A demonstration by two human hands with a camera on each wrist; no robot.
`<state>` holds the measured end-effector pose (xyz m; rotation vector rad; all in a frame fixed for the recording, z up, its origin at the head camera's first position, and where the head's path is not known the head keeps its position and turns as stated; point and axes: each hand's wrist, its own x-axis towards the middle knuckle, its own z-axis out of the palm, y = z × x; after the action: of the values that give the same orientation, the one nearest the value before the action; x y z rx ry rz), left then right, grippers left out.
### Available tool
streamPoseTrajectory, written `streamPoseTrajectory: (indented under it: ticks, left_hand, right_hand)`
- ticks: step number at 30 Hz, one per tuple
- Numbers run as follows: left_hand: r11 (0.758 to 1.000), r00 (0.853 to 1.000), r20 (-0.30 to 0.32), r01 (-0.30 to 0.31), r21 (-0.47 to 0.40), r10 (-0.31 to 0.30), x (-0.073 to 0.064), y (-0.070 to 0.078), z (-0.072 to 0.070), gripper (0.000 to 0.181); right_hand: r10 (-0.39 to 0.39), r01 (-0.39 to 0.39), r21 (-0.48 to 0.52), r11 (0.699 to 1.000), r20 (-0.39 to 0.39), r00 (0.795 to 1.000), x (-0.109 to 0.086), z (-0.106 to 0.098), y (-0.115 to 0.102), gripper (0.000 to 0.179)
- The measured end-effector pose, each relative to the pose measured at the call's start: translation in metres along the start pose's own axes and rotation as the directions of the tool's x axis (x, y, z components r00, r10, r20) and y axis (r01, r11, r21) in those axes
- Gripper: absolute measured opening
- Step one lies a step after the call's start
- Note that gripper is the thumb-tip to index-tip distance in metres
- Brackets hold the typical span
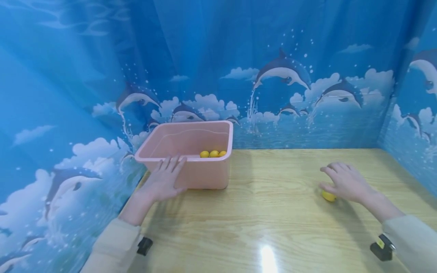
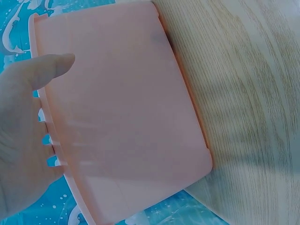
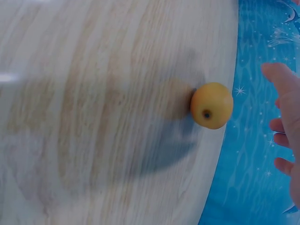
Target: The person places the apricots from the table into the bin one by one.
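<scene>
A pink plastic bin stands at the left of the table, with several yellow fruits in it at its right end. At its near rim is my left hand, fingers straight and spread over the edge; in the left wrist view the thumb lies stretched in front of the bin's side wall. On the right, one round yellow fruit with a dark dimple rests on the table. My right hand hovers over that fruit, fingers apart and loosely bent, and partly hides it in the head view.
The wood-grain table runs up to a blue curtain printed with dolphins, which encloses the back and sides. A bright glare spot lies on the table's near part. Small dark devices are worn on both wrists.
</scene>
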<state>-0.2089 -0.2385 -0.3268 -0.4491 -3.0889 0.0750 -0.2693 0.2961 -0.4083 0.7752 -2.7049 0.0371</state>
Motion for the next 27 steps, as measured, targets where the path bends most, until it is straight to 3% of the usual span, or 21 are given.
streamPoseTrajectory:
  ticks: [8, 27]
  left_hand:
    - [1.0, 1.0, -0.005, 0.002, -0.008, -0.002, 0.0, 0.0, 0.001, 0.091]
    - [1.0, 1.0, -0.005, 0.002, -0.011, -0.002, -0.001, -0.001, 0.002, 0.091]
  right_hand:
    - [-0.02, 0.021, -0.038, 0.999, 0.009, 1.0, -0.011, 0.007, 0.004, 0.057]
    - [-0.012, 0.013, -0.005, 1.0, 0.087, 0.996, -0.024, 0.016, 0.008, 0.049]
